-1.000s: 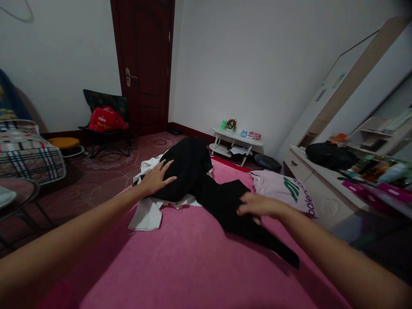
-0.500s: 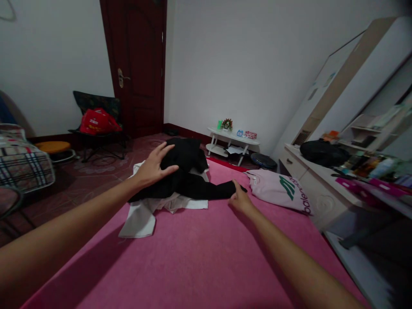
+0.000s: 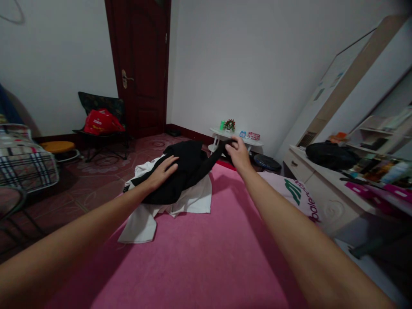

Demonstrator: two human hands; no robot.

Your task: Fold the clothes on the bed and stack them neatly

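Note:
A black long-sleeved garment (image 3: 185, 159) lies bunched on top of white clothing (image 3: 138, 225) at the far left part of the pink bed (image 3: 206, 262). My left hand (image 3: 163, 171) rests on the black cloth, fingers stretched out and apart. In my right hand (image 3: 238, 152) the end of a black sleeve is pinched, raised above the bed, and the sleeve slants up from the heap to my fingers. Behind my right forearm, a pink shirt (image 3: 286, 186) with green and dark lettering lies partly hidden.
A low white table (image 3: 215, 130) with small items stands by the wall. On the right is a dresser (image 3: 301, 165) holding a black bag (image 3: 331, 154). A folding chair (image 3: 99, 101) with a red bag (image 3: 103, 122) stands near the door (image 3: 141, 64). A checked bag (image 3: 28, 167) is at left.
My right hand has lifted the sleeve end up and away from the bed. My left hand has moved slightly lower on the black cloth, and the view has shifted a little.

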